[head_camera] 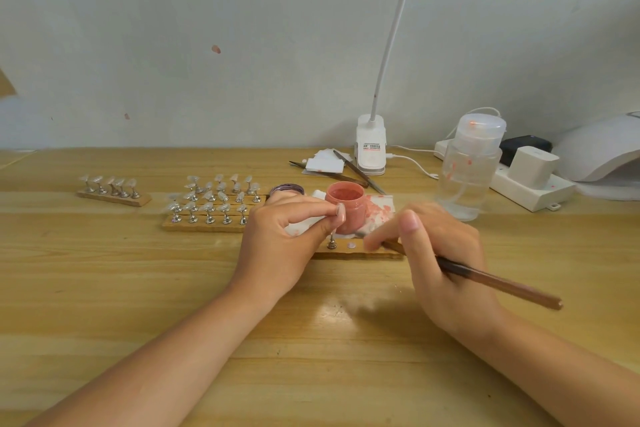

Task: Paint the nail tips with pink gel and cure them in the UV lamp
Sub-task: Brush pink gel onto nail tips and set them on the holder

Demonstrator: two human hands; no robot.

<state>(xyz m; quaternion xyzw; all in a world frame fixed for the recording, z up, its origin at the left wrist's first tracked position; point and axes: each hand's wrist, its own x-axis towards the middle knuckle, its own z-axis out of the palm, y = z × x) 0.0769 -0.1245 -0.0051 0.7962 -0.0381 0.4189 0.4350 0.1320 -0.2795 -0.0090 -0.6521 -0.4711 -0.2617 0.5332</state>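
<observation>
My left hand [284,236] pinches a small nail tip [340,211] between thumb and fingers, just in front of the open jar of pink gel [346,206]. My right hand [440,253] grips a brown brush [498,284], its handle pointing right and its bristle end hidden behind my fingers. Below my hands lies a wooden strip [360,250] with one metal stand [331,242] on it. Left of the jar, wooden strips [207,224] carry several clear nail tips on metal stands. The white UV lamp [602,152] sits at the far right edge.
A smaller strip of tips [114,192] lies far left. The jar lid [286,189], a stained tissue [379,206], tweezers [356,170], white pads [325,161], a clip lamp [371,149], a clear pump bottle [467,170] and a power strip [526,184] crowd the back.
</observation>
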